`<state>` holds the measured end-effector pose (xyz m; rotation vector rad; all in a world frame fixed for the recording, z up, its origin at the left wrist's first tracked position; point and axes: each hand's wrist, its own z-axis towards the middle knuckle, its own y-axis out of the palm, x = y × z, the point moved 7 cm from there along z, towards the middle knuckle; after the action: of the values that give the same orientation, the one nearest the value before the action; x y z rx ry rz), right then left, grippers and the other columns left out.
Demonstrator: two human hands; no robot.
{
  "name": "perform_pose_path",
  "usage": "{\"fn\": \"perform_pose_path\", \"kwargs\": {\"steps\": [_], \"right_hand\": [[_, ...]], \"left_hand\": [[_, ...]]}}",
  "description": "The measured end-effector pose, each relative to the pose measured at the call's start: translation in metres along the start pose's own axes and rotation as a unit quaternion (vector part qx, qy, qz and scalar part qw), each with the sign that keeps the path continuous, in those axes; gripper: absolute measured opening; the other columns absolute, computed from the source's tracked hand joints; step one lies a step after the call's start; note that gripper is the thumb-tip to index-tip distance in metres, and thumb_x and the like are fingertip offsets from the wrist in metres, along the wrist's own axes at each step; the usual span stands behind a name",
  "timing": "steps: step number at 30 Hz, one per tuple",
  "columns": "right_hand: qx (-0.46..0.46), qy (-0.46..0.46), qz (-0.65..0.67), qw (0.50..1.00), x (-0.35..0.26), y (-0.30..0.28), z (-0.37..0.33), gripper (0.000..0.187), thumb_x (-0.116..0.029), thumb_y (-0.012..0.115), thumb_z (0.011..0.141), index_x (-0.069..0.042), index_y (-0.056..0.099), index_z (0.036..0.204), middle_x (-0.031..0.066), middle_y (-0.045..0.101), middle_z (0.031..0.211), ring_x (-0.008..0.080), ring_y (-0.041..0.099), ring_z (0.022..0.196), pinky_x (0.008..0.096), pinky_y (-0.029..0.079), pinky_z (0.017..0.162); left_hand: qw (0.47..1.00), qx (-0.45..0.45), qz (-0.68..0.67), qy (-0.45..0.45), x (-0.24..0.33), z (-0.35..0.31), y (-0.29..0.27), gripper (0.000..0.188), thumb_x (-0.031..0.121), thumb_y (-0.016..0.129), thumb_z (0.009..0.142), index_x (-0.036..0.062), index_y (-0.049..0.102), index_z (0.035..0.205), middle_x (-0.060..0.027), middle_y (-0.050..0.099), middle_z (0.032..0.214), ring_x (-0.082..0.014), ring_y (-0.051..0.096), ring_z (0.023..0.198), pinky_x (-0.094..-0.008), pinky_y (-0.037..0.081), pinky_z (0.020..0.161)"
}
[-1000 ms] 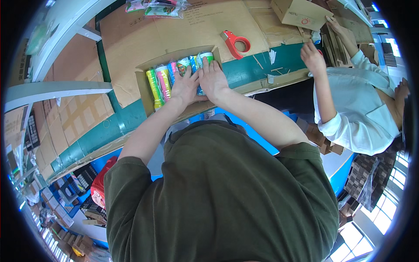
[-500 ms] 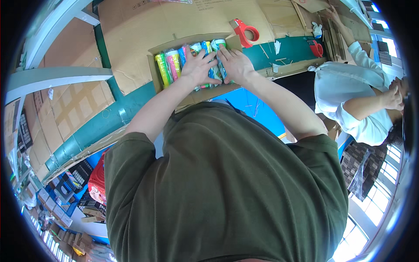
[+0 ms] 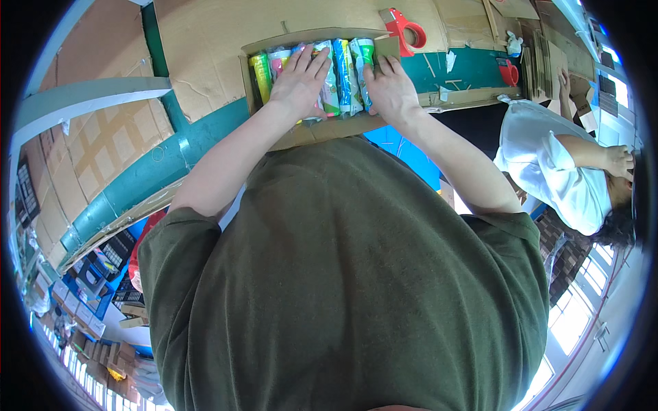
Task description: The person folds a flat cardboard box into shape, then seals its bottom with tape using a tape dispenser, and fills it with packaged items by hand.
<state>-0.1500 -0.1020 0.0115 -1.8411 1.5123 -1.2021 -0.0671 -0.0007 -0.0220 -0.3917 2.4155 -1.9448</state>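
Both hands lie flat, fingers spread, on the packets (image 3: pixel 343 68) in the box (image 3: pixel 322 130): left hand (image 3: pixel 298 82), right hand (image 3: pixel 391 89), set wider apart than before, gripping nothing.

A green-edged workbench (image 3: pixel 205 130) covered in cardboard sheets (image 3: pixel 199 41), bright windows (image 3: pixel 569 322) at lower right.

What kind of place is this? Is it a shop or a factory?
Probably a packing workshop or small warehouse. Both hands press colourful packets into a cardboard box on a bench covered in cardboard sheets, with a red tape dispenser nearby.
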Motion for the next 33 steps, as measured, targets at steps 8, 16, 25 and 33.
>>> {"fn": "perform_pose_path", "kwargs": {"steps": [8, 16, 25, 33], "right_hand": [[0.061, 0.006, 0.042, 0.997, 0.003, -0.008, -0.003, 0.094, -0.036, 0.088, 0.059, 0.000, 0.046, 0.135, 0.0171, 0.061, 0.124, 0.0314, 0.043, 0.134, 0.0407, 0.025, 0.117], [0.111, -0.004, 0.008, 0.994, -0.005, 0.006, -0.021, 0.093, -0.046, 0.079, 0.070, -0.007, 0.040, 0.145, 0.0168, 0.059, 0.127, 0.0300, 0.042, 0.135, 0.0437, 0.020, 0.119], [-0.037, -0.035, 0.026, 0.998, -0.004, 0.012, -0.001, 0.094, -0.045, 0.080, 0.071, -0.002, 0.038, 0.144, 0.0182, 0.064, 0.122, 0.0289, 0.046, 0.132, 0.0396, 0.026, 0.114], [0.097, -0.020, -0.001, 0.995, -0.007, 0.001, -0.013, 0.086, -0.041, 0.082, 0.065, 0.002, 0.050, 0.132, 0.0117, 0.063, 0.109, 0.0247, 0.054, 0.116, 0.0393, 0.032, 0.111]], "left_hand": [[0.995, -0.031, 0.085, -0.035, 0.014, 0.009, 0.007, 0.103, 0.065, 0.072, 0.067, 0.0070, 0.039, 0.146, -0.0225, 0.023, 0.156, -0.0553, 0.019, 0.140, -0.0714, 0.018, 0.109], [0.997, -0.052, 0.011, 0.049, 0.022, 0.003, -0.002, 0.066, 0.054, 0.072, 0.068, 0.0272, 0.061, 0.127, -0.0114, 0.038, 0.147, -0.0606, 0.018, 0.137, -0.0804, 0.012, 0.104], [0.998, -0.045, -0.035, 0.026, 0.019, 0.006, -0.003, 0.072, 0.054, 0.072, 0.069, 0.0192, 0.058, 0.131, -0.0059, 0.046, 0.143, -0.0585, 0.019, 0.138, -0.0766, 0.011, 0.108], [0.990, 0.113, -0.043, 0.075, 0.053, 0.023, 0.000, 0.079, 0.057, 0.072, 0.073, 0.0024, 0.052, 0.127, -0.0114, 0.050, 0.132, -0.0261, 0.036, 0.137, -0.0620, 0.023, 0.113]]}}
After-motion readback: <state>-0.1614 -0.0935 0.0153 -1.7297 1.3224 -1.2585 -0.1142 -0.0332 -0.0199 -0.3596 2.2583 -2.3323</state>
